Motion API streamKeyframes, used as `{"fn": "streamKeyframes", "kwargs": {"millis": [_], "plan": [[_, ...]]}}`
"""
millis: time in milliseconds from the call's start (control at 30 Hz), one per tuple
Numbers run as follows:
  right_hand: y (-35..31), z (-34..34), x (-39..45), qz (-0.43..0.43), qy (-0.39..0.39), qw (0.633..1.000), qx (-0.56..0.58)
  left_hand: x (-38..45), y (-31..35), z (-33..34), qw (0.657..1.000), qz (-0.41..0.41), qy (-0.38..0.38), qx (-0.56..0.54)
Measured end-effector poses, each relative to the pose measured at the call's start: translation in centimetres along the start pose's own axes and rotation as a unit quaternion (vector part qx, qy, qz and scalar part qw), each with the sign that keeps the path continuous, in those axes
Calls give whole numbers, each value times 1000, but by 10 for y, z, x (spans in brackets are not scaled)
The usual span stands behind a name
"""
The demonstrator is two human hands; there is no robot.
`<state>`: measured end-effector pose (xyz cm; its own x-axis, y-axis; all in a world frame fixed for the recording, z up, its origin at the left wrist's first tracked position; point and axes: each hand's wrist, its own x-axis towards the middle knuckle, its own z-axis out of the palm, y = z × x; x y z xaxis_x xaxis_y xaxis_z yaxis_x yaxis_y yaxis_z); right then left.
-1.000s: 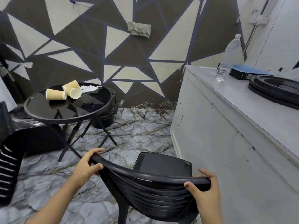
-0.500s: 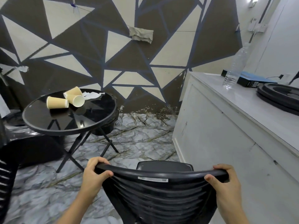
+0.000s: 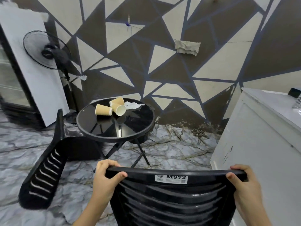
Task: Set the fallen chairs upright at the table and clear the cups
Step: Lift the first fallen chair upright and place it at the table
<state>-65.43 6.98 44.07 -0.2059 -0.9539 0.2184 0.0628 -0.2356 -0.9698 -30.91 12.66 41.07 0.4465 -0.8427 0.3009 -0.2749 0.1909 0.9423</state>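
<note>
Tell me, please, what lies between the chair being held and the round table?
In the head view, bare marble floor and the table's own crossed legs separate the held chair from it.

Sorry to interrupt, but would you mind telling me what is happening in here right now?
A person grips the top rail of a black chair with the left hand and right hand, facing the round black table. A second chair lies tipped over on the floor left of the table. Three paper cups lie on their sides on the tabletop, not yet cleared.
</note>
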Motion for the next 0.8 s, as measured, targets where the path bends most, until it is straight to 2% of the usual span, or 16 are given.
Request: {"fn": "streamKeyframes", "kwargs": {"millis": [133,200,333,500,633,800], "plan": [[17,9,55,26,-37,999,14,10,7,11,997,20,71,27],[23,13,83,47,-88,994,34,13,12,20,993,22,105,41],[39,20,142,95,-213,967,104,11,25,45,983,14,167,72],[68,27,204,123,-297,935,151,-3,14,83,967,13,233,100],[103,37,224,127,-352,924,81,-13,-17,93,966,-43,228,116],[139,11,242,156,-345,924,42,-13,-33,116,978,-85,161,104]]}}
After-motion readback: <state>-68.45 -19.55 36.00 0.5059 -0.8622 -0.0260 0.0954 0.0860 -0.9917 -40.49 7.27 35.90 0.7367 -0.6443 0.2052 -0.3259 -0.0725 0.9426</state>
